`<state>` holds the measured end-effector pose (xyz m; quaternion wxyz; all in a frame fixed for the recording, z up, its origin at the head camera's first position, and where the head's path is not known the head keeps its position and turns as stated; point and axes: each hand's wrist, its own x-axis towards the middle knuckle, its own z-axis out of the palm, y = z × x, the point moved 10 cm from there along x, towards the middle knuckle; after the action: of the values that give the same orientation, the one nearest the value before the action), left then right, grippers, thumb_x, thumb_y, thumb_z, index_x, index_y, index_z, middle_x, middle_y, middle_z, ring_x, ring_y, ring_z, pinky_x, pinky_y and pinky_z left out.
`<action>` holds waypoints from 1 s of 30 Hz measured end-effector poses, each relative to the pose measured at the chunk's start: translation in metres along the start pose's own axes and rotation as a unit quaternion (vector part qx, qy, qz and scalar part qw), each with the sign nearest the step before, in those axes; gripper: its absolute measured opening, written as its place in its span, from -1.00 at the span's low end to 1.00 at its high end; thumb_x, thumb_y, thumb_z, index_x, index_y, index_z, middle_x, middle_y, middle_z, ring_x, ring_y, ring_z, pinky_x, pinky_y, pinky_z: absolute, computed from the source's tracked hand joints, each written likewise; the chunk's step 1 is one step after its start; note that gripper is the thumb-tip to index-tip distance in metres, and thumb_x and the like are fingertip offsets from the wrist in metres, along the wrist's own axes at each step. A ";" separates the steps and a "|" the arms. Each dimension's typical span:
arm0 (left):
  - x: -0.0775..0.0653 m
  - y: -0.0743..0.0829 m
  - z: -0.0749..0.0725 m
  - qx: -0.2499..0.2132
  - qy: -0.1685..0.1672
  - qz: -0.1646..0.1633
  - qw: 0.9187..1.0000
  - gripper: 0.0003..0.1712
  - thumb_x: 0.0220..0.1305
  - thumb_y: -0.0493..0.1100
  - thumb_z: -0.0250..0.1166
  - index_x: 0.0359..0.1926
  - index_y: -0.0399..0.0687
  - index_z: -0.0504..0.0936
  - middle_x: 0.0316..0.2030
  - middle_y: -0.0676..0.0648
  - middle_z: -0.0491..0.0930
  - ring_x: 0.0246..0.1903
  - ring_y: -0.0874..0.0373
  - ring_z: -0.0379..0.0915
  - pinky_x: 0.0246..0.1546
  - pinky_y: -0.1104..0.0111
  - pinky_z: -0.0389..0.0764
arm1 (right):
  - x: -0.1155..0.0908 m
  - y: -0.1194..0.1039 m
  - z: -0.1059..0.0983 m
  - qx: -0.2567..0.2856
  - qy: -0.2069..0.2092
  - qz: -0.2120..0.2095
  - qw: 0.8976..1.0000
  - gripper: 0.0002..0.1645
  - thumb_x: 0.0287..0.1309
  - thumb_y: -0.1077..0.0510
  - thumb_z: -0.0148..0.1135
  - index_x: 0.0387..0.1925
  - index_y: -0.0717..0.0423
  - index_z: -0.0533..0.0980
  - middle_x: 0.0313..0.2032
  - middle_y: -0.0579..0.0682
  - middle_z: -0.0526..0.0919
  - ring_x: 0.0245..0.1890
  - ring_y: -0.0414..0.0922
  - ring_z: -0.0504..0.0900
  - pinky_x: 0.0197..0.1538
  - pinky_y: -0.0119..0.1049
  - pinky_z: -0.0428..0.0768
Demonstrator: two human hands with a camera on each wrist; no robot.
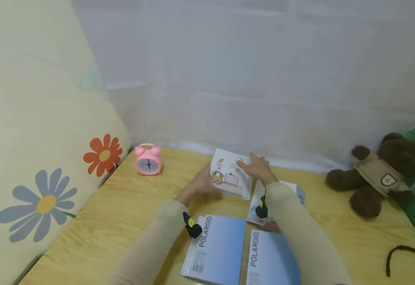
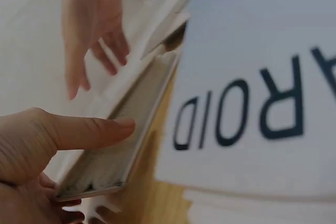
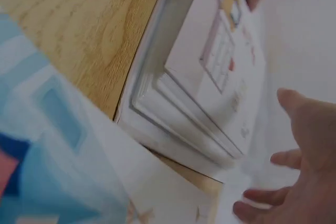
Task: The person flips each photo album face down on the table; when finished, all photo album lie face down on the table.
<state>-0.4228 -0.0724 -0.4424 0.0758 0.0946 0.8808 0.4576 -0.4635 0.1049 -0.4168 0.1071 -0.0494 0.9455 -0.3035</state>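
Observation:
A white illustrated book [image 1: 234, 170] lies on top of a small stack near the back of the table. My left hand [image 1: 203, 183] holds its left side, with the thumb [image 2: 100, 134] along the edge and the other fingers lower down, partly hidden. In the right wrist view the top book [image 3: 210, 72] sits at an angle over the thicker books [image 3: 163, 108] below. My right hand [image 1: 260, 168] hovers by the stack's upper right side, fingers spread and gripping nothing; the right wrist view shows a gap between it and the books.
Two blue-and-white POLAROID books [image 1: 225, 245] [image 1: 271, 257] lie nearer me. Another picture book [image 1: 255, 202] is partly under my right forearm. A pink alarm clock [image 1: 148, 160] stands back left; a brown teddy bear [image 1: 379, 174] lies right, above a black cord [image 1: 403, 248]. A white cloth [image 1: 246, 79] hangs behind.

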 end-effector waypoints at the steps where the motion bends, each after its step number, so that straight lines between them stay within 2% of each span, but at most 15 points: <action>1: -0.001 0.000 0.001 -0.009 0.003 0.007 1.000 0.27 -0.47 -0.41 0.66 0.38 -0.18 0.22 0.03 -0.12 0.49 0.02 -0.05 0.42 0.23 0.03 0.39 | 0.003 -0.005 0.005 -0.002 0.000 -0.009 1.000 0.01 0.35 -0.30 0.00 0.52 0.27 0.00 0.47 0.38 0.04 0.45 0.40 -0.08 0.44 0.27 -0.06; 5: -0.002 -0.003 0.005 -0.010 0.024 0.022 0.999 0.31 -0.47 -0.41 0.65 0.41 -0.20 0.17 0.03 -0.15 0.49 0.00 -0.07 0.43 0.19 0.04 0.43 | 0.013 -0.011 0.024 0.006 -0.019 -0.027 0.999 0.11 0.25 -0.31 0.15 0.50 0.32 0.01 0.45 0.38 0.08 0.42 0.38 0.04 0.42 0.24 0.06; 9: -0.006 -0.005 0.011 0.008 0.027 0.025 0.999 0.30 -0.43 -0.39 0.65 0.43 -0.22 0.17 0.12 -0.18 0.49 0.07 -0.09 0.43 0.24 0.04 0.40 | 0.014 -0.010 0.038 0.019 -0.042 -0.026 0.999 0.23 0.10 -0.30 0.33 0.53 0.26 -0.02 0.47 0.38 0.03 0.42 0.38 0.02 0.42 0.23 0.07; 15: -0.016 -0.007 0.004 0.017 0.037 0.021 0.999 0.32 -0.41 -0.37 0.66 0.45 -0.21 0.13 0.19 -0.21 0.45 0.15 -0.15 0.41 0.28 0.00 0.36 | 0.013 -0.017 0.046 0.029 -0.029 -0.038 0.998 0.27 0.03 -0.30 0.40 0.52 0.27 0.02 0.44 0.35 0.14 0.42 0.34 0.06 0.43 0.20 0.07; 19: -0.031 -0.010 0.000 0.022 0.034 0.013 0.999 0.32 -0.43 -0.38 0.66 0.43 -0.17 0.15 0.16 -0.17 0.46 0.13 -0.10 0.42 0.27 0.03 0.38 | 0.000 -0.020 0.053 0.035 -0.025 -0.030 0.999 0.29 0.00 -0.32 0.41 0.52 0.25 0.02 0.45 0.32 0.14 0.43 0.33 0.05 0.43 0.19 0.08; 24: -0.046 -0.008 -0.002 0.016 0.030 0.027 0.999 0.31 -0.49 -0.41 0.66 0.40 -0.18 0.18 0.09 -0.14 0.50 0.06 -0.06 0.46 0.21 0.06 0.45 | -0.017 -0.022 0.056 0.048 -0.011 -0.016 0.999 0.30 -0.03 -0.32 0.45 0.51 0.25 0.05 0.45 0.34 0.12 0.44 0.32 0.04 0.44 0.17 0.08; 27: -0.054 -0.006 -0.004 0.011 0.038 0.036 0.999 0.29 -0.53 -0.42 0.66 0.37 -0.19 0.22 0.03 -0.13 0.52 0.01 -0.06 0.48 0.12 0.08 0.52 | -0.026 -0.022 0.058 0.038 -0.008 -0.011 0.999 0.29 -0.03 -0.35 0.43 0.51 0.24 0.07 0.46 0.34 0.09 0.46 0.29 0.02 0.45 0.17 0.05; 30: -0.061 -0.007 0.001 0.003 0.032 0.042 0.999 0.30 -0.51 -0.42 0.66 0.39 -0.18 0.21 0.00 -0.12 0.52 -0.04 -0.04 0.49 -0.05 0.15 0.62 | -0.035 -0.016 0.061 0.042 -0.011 0.007 0.999 0.28 -0.04 -0.36 0.43 0.51 0.19 0.09 0.49 0.29 0.05 0.48 0.25 0.00 0.45 0.17 0.05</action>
<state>-0.3642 -0.0899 -0.4453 0.0282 0.1167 0.8794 0.4608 -0.4148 0.0626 -0.4497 0.1213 -0.0417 0.9311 -0.3414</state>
